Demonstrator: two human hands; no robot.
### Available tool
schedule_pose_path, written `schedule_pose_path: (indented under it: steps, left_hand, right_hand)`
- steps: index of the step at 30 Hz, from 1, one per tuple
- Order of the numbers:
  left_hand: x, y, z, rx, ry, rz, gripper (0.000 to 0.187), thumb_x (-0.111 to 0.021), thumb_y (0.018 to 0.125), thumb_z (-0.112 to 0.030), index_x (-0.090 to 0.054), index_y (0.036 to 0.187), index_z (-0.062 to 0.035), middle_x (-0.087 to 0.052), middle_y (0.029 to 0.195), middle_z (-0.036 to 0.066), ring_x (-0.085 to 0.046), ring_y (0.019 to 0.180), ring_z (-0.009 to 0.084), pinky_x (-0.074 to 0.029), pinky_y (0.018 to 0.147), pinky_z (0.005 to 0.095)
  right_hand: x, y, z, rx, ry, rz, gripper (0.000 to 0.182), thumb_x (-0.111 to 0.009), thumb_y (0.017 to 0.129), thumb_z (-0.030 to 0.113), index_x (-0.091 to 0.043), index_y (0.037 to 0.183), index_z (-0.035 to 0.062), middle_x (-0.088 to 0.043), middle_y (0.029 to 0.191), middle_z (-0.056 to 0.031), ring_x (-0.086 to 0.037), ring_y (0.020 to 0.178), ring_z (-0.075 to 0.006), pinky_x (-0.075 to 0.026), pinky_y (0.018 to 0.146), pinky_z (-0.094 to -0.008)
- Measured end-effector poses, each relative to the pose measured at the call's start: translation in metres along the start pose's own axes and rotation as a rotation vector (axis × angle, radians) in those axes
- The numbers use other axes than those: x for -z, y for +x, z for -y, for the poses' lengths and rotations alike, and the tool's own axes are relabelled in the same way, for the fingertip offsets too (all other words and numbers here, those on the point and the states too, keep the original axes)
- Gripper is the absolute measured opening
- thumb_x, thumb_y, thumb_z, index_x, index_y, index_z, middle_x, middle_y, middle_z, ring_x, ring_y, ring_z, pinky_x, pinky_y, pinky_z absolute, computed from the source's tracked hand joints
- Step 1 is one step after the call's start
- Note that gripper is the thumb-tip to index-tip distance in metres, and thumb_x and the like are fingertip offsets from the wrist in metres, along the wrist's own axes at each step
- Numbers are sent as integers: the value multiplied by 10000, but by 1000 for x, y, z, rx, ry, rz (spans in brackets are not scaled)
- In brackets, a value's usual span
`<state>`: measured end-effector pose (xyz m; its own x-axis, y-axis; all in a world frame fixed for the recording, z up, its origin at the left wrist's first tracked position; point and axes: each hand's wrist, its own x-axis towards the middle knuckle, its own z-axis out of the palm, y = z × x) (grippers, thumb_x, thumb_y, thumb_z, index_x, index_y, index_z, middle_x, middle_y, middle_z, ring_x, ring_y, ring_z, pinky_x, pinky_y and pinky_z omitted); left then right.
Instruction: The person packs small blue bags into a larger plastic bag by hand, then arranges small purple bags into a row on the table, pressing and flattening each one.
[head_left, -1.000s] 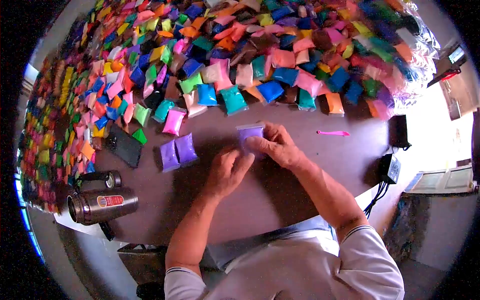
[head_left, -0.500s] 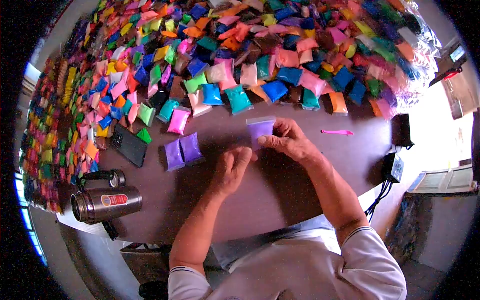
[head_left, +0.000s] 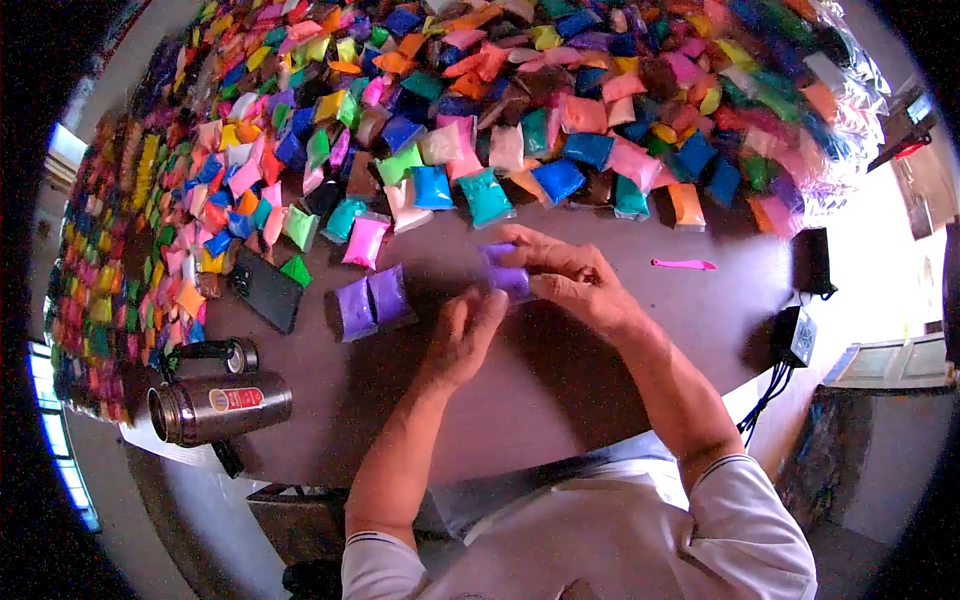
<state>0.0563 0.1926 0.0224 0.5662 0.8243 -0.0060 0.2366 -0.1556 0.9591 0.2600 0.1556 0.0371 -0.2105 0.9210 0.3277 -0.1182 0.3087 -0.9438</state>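
My right hand holds a small clear packet of purple material, its fingers over the top and the thumb at the lower right side. My left hand is closed, its fingertips at the packet's lower left edge. Whether they pinch the packet is hidden. To the left, two more purple packets lie side by side on the brown table. Just beyond them is a bright pink packet.
A big heap of colourful packets covers the table's far side and left. At left are a dark phone and a steel flask lying on its side. A pink plastic tool lies right, near a black box with cables.
The purple packet has tilted and dropped slightly toward my left hand. My right fingers have moved over its top, and my left hand has shifted up a little. The whole view has shifted slightly.
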Motion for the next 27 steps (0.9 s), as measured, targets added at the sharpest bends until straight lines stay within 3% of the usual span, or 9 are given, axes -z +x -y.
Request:
schedule_pose_path:
  steps: [2,5,6,8,9,13,14,18,27]
  left_hand:
    - [-1,0,-7,-66,29,4,368,-470,982,-345,-610,1059,-14,-643,932,151,-609,891,262,-456,810,369]
    - [-2,2,-12,-152,162,15,360,-468,985,-339,-588,1103,-21,-637,972,154,-608,916,287,-455,826,391]
    - [-2,1,-10,-153,162,16,360,-468,985,-339,-588,1103,-21,-637,972,154,-608,916,287,-455,826,391]
    - [-3,0,-6,-38,120,111,350,-467,987,-325,-579,1122,-23,-630,1003,168,-605,940,321,-452,846,400]
    - [-4,1,-6,-39,119,112,350,-467,987,-325,-579,1122,-23,-630,1003,168,-605,940,321,-452,846,400]
    - [-7,4,-7,-243,256,115,307,-497,971,-257,-574,1130,-5,-613,1059,183,-585,986,367,-447,876,412]
    - [-8,4,-5,-326,257,109,277,-505,970,-237,-573,1123,-16,-604,1054,194,-582,971,375,-453,859,412]
    - [-11,4,-3,-295,274,101,257,-525,958,-205,-571,1127,-17,-605,1059,198,-587,976,368,-454,859,409]
    - [-8,0,-12,-175,182,-23,331,-461,990,-301,-588,1072,-7,-617,986,194,-590,928,363,-453,813,417]
  right_hand:
    - [-12,-1,3,-245,289,-243,654,-718,840,224,-432,1387,8,-515,1312,-135,-463,1228,-202,-387,1016,-348]
    - [-13,0,-8,-126,108,-425,641,-740,830,289,-475,1336,-2,-571,1216,-99,-540,1098,-168,-465,890,-310]
    - [-11,-1,-8,-126,107,-426,641,-740,830,289,-475,1336,-2,-571,1216,-99,-540,1098,-168,-465,890,-310]
    - [-5,-4,-7,-431,88,-203,571,-752,821,280,-524,1267,7,-612,1076,-41,-581,952,-134,-490,793,-281]
    - [-6,-4,-7,-431,87,-205,571,-752,821,280,-524,1267,7,-612,1076,-41,-581,952,-134,-490,793,-281]
    - [-13,-4,-11,-334,99,-140,222,-703,872,223,-638,950,25,-640,824,2,-570,756,-79,-468,674,-263]
    - [-12,-6,-15,-335,100,-141,222,-703,872,223,-638,950,25,-640,824,2,-570,756,-79,-468,674,-263]
    - [-9,-7,-19,-357,58,-131,219,-696,878,235,-644,952,35,-623,792,10,-552,726,-79,-456,646,-266]
    - [-9,-3,-5,-359,-88,-169,332,-631,922,337,-652,897,6,-608,746,10,-526,706,-85,-451,631,-281]
